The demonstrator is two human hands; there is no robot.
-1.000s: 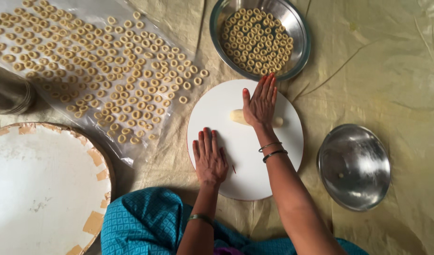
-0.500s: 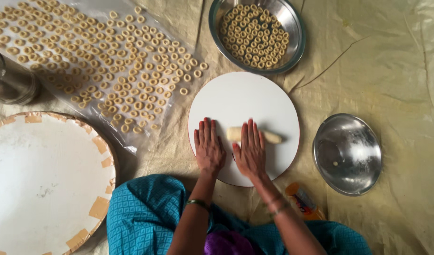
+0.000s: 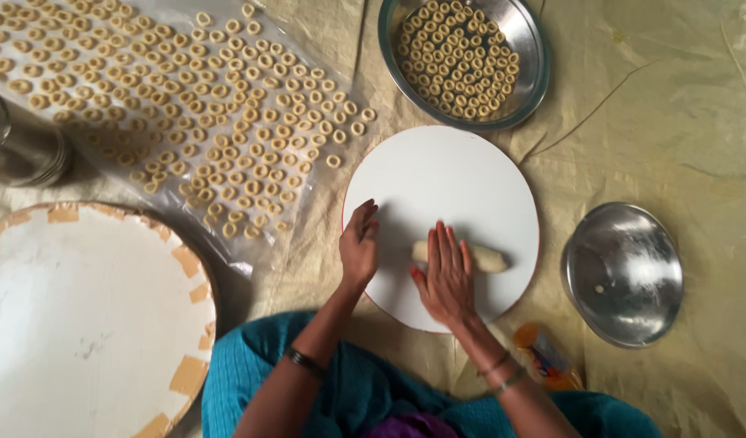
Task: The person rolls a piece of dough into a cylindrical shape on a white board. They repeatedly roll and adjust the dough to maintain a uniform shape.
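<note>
A round white board (image 3: 454,174) lies on the beige cloth in front of me. On its near part lies a short pale roll of dough (image 3: 488,259). My right hand (image 3: 446,276) lies flat with spread fingers on the left part of the roll. My left hand (image 3: 359,243) hovers at the board's left edge, fingers loosely curled, holding nothing.
Several small dough rings (image 3: 194,113) cover a clear plastic sheet at the upper left. A steel bowl (image 3: 525,32) holds more rings at the top. An empty steel bowl (image 3: 624,276) sits to the right. A large white disc (image 3: 73,324) and a metal cylinder (image 3: 20,150) are to the left.
My right hand drew back from the far side of the board toward me with the dough roll under it. My left hand lifted from flat on the board to its left edge.
</note>
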